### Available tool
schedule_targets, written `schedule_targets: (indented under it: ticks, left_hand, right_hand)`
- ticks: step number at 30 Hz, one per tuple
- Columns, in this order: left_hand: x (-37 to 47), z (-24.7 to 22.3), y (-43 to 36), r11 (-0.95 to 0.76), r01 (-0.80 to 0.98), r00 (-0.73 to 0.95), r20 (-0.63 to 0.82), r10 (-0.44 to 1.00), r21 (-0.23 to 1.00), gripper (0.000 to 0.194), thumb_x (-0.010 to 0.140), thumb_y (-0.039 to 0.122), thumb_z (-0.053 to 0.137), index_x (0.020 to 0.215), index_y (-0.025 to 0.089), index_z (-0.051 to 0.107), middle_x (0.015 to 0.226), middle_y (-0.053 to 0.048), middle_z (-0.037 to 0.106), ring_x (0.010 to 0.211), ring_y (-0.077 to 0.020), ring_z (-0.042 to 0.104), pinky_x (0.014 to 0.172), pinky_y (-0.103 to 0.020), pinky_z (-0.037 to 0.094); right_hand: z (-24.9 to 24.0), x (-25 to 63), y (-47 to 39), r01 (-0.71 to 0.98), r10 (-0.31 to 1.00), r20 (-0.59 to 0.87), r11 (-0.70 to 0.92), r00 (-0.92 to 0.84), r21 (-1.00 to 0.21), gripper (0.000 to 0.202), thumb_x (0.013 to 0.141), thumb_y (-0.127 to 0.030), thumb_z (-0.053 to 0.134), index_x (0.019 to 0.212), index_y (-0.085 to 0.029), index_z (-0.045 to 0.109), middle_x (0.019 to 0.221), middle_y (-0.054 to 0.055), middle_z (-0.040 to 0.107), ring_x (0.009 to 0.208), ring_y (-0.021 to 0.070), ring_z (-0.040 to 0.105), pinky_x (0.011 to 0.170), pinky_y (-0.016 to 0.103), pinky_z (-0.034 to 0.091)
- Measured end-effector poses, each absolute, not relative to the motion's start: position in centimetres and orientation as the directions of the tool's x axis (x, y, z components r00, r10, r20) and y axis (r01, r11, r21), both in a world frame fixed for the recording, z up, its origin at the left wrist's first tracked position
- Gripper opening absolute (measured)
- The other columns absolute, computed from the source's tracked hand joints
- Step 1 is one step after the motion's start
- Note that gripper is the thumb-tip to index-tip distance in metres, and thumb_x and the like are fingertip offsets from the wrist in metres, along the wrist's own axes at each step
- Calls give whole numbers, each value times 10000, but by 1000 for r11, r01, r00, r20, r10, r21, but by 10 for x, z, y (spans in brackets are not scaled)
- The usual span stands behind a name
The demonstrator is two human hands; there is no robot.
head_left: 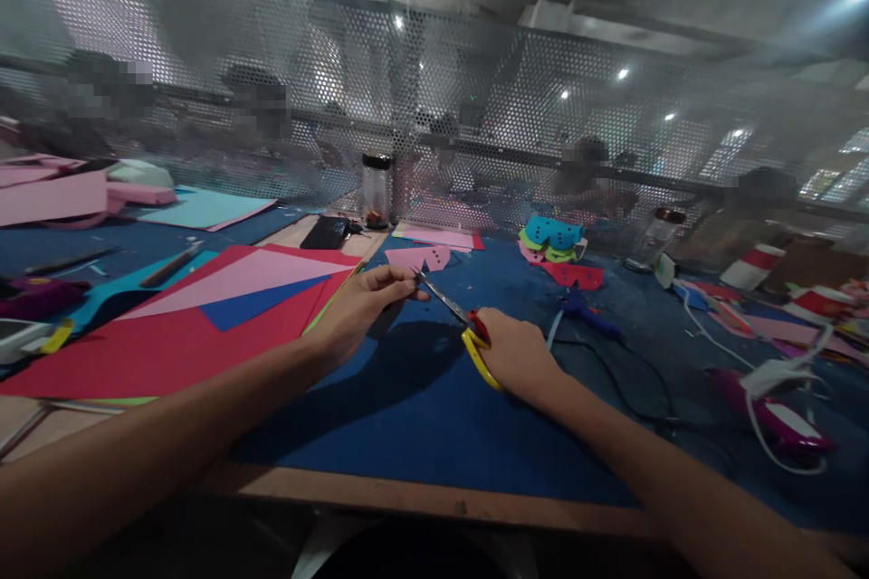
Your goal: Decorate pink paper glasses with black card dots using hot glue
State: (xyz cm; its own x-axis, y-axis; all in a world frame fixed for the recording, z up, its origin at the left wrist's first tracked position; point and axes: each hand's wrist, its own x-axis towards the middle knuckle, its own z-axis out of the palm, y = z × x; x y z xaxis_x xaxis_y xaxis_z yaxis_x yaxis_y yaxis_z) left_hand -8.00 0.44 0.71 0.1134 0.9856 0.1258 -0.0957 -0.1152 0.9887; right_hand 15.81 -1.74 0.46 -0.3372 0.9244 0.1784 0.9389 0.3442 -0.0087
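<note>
Perforated metal mesh [475, 99] runs across the back of a long workbench [421, 498] covered with a dark blue mat [434, 425]; blurred people sit behind the mesh.

At the far left edge lie pink sheets [47, 194], with a light blue sheet [210, 206] just beyond them. Nearer the person is a stack of coloured paper [169, 335]: a large red sheet with a pink sheet and a blue sheet on top of it. A craft knife [169, 265] lies on a teal sheet beside the stack.

The left hand [359, 308] reaches over the right edge of that stack, its thumb and fingers pinched together near the tips of the scissors' blades; whatever it pinches is too small and dark to make out. Behind it, near the mesh, stand a black box [326, 232] and a clear jar with a dark lid [376, 190].

The scissors [462, 326] are held over the middle of the blue mat, blades pointing up and left toward the left hand, slightly parted. The right hand [520, 353] grips the yellow and red handles, fingers closed through them.

Further right lie small cut pieces of pink paper [427, 255], then a pile of teal, green and red cut shapes [557, 249]. A blue glue gun [584, 308] lies on the mat with its dark cord trailing right. At the far right are a purple and white tool [780, 421] with a white cable, and red and white cups [753, 267].
</note>
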Motion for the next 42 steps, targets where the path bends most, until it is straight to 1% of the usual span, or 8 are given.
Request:
schedule_targets:
  ticks: [4,9,16,22,27,37,42]
  left_hand:
    - [-79,9,3,-124,-85,111,133,985,989,276,806,426,764,949,207,675,932,-41,768,649,-116,581,535,-225,381]
    - [-80,7,4,-129,-62,114,135,984,990,259,813,420,758,928,208,665,925,-34,768,646,-117,578,534,-223,376]
    - [-80,7,5,-126,-44,115,130,985,991,257,819,416,751,928,202,661,941,-44,775,706,-135,625,576,-227,404]
    - [-80,6,6,-134,-63,132,141,981,989,247,821,406,751,921,199,661,941,-39,771,755,-143,642,612,-229,425]
    - [-80,7,5,-131,-61,128,138,982,989,237,826,400,746,915,199,658,931,-33,774,736,-137,629,610,-232,409]
    - [-80,6,6,-151,-46,131,156,979,987,219,820,387,743,901,202,659,933,-49,774,787,-162,648,635,-254,422]
    - [-80,6,6,-142,-34,128,145,981,989,252,816,412,744,917,198,657,933,-47,773,706,-136,614,574,-240,387]
  right_hand:
    - [4,158,-17,943,929,179,332,-325,-10,258,990,-392,441,1076,-212,605,1038,72,721,936,240,700,687,292,393]
    - [3,158,-18,937,920,190,350,-343,-2,271,988,-408,448,1058,-204,613,1024,74,728,956,246,703,683,290,391]
    - [6,156,-20,936,921,173,353,-348,4,265,989,-400,448,1015,-207,629,989,70,741,947,239,708,677,290,388]
    - [6,156,-19,932,916,178,362,-358,13,268,986,-407,454,996,-207,631,978,74,748,923,236,712,666,288,378]
    - [6,156,-19,935,919,178,353,-351,24,262,987,-401,457,989,-210,636,965,74,753,911,233,713,662,284,376]
    - [6,156,-20,934,915,191,358,-354,18,268,977,-399,471,979,-203,655,950,80,755,904,237,717,657,279,377]
    - [7,155,-20,937,922,174,348,-345,14,270,979,-402,474,994,-202,655,959,88,758,919,234,715,674,276,383]
